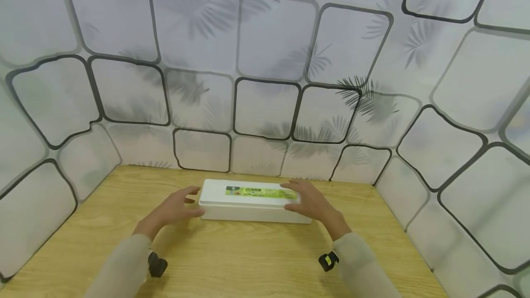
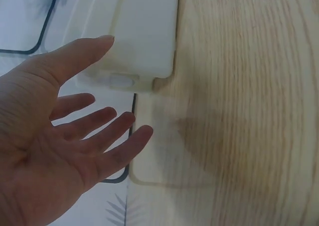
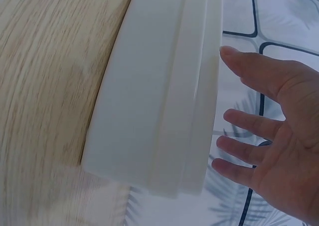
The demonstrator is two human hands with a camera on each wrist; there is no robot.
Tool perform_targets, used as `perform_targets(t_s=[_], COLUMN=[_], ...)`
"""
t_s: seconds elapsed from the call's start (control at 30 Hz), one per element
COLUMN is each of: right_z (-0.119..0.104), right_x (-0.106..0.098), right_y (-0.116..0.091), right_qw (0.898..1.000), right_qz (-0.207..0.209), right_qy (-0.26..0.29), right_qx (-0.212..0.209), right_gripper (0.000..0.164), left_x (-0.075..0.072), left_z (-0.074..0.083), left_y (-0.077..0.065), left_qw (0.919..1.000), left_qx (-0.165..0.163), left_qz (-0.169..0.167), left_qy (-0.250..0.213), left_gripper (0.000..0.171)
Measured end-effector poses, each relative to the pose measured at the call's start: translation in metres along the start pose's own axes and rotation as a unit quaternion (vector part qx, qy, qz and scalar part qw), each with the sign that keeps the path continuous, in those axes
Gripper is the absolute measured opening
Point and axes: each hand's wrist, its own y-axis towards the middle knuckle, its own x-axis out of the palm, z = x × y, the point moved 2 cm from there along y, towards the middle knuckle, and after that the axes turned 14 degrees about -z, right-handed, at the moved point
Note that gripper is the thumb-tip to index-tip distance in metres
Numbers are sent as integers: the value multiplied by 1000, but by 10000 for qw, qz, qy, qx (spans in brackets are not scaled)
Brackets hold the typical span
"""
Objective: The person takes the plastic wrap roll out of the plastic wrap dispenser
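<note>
The long, white box with smooth, shiny-looking sides, maybe plastic, [image 1: 248,214] sits between the two hands. The left hand [image 1: 175,208] is spread beside one end; the right hand [image 1: 311,202] is spread over the other. I can't tell if either touches it. The step seems to be getting hold of the box; next, the fingers likely need to close on its lid or ends. Under the hands is a yellow-brown table with wood lines [image 1: 248,261].
</note>
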Motion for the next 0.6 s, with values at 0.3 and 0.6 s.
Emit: perform_targets(t_s=[0.3, 0.6], right_z=[-4, -5], right_x=[-2, -2], right_y=[7, 11], right_qw=[9998, 9997], right_qz=[-72, -160], right_qy=[149, 165], right_qx=[-131, -85], right_gripper=[59, 63], left_x=[2, 5], left_z=[-7, -16], left_y=[13, 18], left_qw=[9955, 9883], left_qx=[305, 430], left_qz=[-140, -257], left_qy=[-883, -1442], left_gripper=[87, 89])
